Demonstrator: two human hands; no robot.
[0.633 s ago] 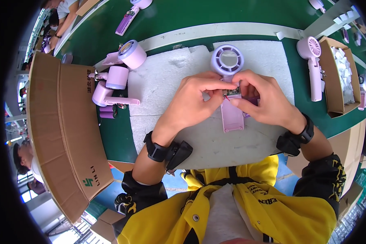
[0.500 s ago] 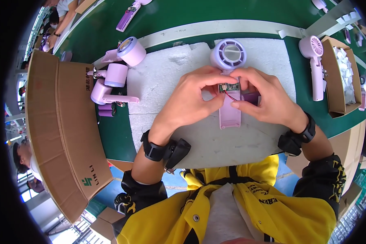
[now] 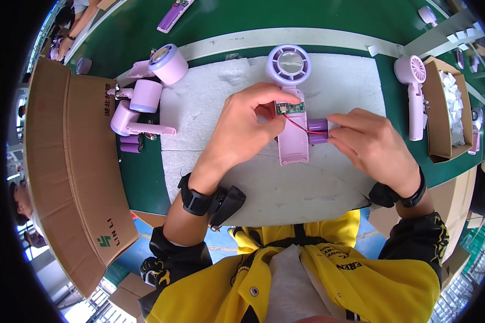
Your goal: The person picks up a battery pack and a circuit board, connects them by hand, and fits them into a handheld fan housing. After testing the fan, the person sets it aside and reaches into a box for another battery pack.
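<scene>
A pink handheld fan (image 3: 292, 146) with its handle open lies on a white foam sheet (image 3: 205, 97), its round lavender head pointing away from me. Across the upper handle sits a green circuit board (image 3: 296, 108). My left hand (image 3: 236, 121) pinches the handle at this board, thumb and index finger on either side. Beside the handle, my right hand (image 3: 374, 141) grips the end of a purple battery pack (image 3: 317, 131) between thumb and fingers. Red and black wires (image 3: 295, 123) run from the board over the handle to the pack.
Several part-built fans (image 3: 145, 96) stand at the left beside a large cardboard box (image 3: 73, 161). Another pink fan (image 3: 415, 97) lies at the right, next to a small carton (image 3: 439, 118) of white pieces. A metal post (image 3: 436, 33) rises at the far right; a co-worker's arm (image 3: 78, 32) shows far left.
My right hand has moved right, off the board and handle, and now holds the battery pack. My left hand stays at the board. The wires now stretch toward the pack.
</scene>
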